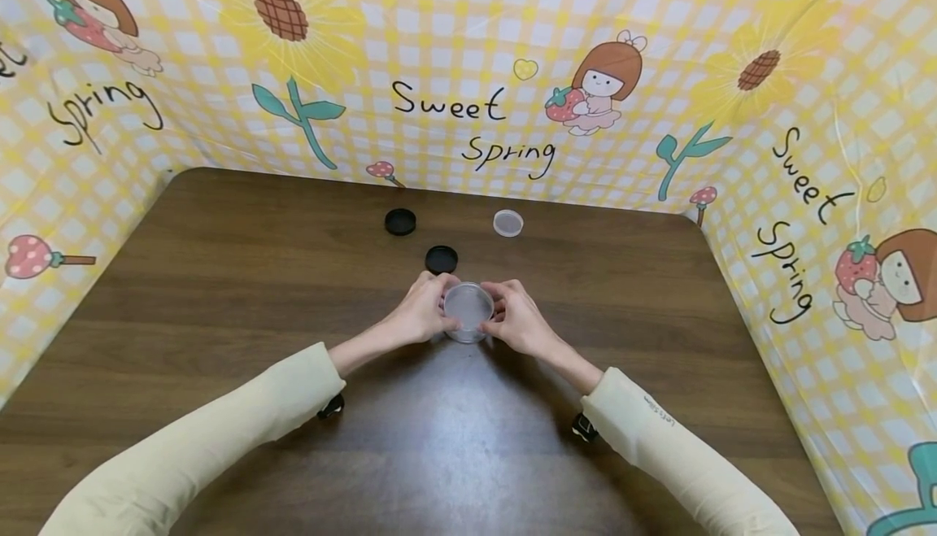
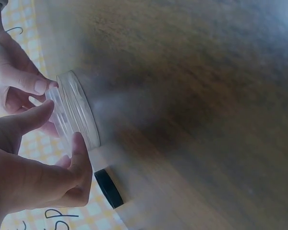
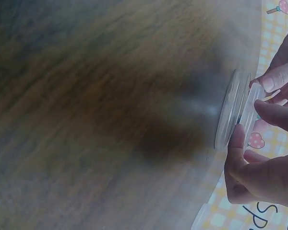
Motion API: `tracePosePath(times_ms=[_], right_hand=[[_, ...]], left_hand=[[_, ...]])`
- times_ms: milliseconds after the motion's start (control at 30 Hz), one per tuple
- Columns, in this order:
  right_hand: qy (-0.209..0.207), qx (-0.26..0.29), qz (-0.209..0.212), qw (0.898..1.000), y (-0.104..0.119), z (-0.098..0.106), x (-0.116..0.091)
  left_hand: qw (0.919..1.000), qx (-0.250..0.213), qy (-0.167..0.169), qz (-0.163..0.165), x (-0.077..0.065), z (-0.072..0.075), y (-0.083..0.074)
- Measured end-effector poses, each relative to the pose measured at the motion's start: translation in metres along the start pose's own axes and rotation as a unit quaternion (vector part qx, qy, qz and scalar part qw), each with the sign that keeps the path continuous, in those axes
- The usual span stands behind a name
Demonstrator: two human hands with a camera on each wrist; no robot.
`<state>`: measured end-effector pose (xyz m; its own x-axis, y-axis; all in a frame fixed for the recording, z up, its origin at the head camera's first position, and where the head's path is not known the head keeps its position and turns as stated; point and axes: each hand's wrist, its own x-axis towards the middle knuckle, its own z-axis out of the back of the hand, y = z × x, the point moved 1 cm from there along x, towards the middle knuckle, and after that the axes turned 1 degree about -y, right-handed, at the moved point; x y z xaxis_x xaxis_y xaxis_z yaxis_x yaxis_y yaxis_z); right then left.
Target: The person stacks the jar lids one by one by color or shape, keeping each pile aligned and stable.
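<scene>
Cream sleeves (image 1: 241, 398) are lying closest to the head camera, reaching in from the lower corners; small dark lettering is showing on the right one. Black wrist pieces (image 1: 584, 427) are sitting under the cuffs.

Left hand (image 1: 426, 308): holding the clear round container (image 1: 468, 306) by its left side, thumb resting on the near edge, forefinger reaching round the far edge. Right hand (image 1: 521, 320): mirroring this grip on the right side, thumb near, forefinger far. Both grips are standing only as wide as the container.

Container position: sitting between the two hands, over the middle of the brown table (image 1: 293, 276). Wrist views are showing a narrower upper part at the fingers and a wider clear rim below; cannot tell whether these are forming one piece or two, or whether the rim is touching the table.

Front black cap (image 1: 442, 259) is lying just beyond the left hand; rear black cap (image 1: 400, 222) is resting farther back and left. Small clear disc (image 1: 508, 223) is lying at the back, right of both caps. Yellow checked cloth (image 1: 454, 32) is surrounding the table's far edge and sides.
</scene>
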<state>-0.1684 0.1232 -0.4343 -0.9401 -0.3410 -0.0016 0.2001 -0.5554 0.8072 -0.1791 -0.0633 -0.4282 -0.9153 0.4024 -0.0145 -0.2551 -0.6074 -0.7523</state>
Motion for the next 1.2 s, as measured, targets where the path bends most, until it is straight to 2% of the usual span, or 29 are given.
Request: tracePosePath(times_ms=[333, 433, 667, 1200], right_hand=[[0.018, 0.019, 0.007, 1.000, -0.0028, 0.0042, 0.0031], [0.021, 0.019, 0.012, 1.000, -0.0032, 0.0045, 0.0037], [0.021, 0.002, 0.011, 1.000, -0.0035, 0.0020, 0.0039], [0.012, -0.029, 0.017, 0.999, -0.0014, -0.0011, 0.0030]], left_hand=[[0.9996, 0.020, 0.013, 0.016, 0.0005, 0.0000, -0.0021], [0.9992, 0.034, 0.014, 0.013, 0.0009, 0.0003, -0.0025], [0.9982, 0.057, 0.014, 0.008, 0.0012, -0.0009, -0.0020], [0.9979, 0.063, 0.013, 0.012, 0.0028, -0.0065, -0.0015]])
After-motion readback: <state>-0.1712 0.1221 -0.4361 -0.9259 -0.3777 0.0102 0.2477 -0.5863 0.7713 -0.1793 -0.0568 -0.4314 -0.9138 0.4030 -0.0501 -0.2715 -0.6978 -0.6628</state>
